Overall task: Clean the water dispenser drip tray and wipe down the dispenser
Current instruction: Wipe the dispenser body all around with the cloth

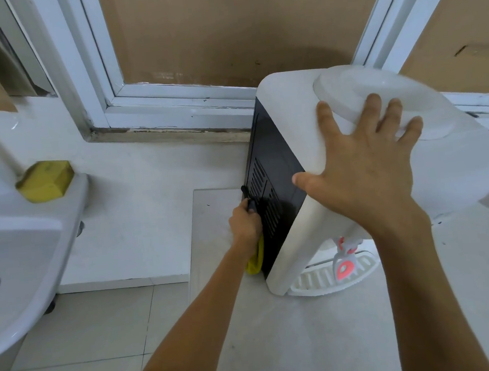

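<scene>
A white water dispenser with a black vented back panel stands on a pale counter, its back turned toward the left. My right hand lies flat on its top, fingers spread beside the round bottle seat. My left hand is closed on a yellow cloth and pressed against the lower part of the black panel, next to a black cord stub. The white slotted drip tray sits at the dispenser's front base under a red tap.
A white sink basin fills the left, with a yellow sponge on its rim. A white window frame backed with brown cardboard runs behind. Tiled counter surface lies in front.
</scene>
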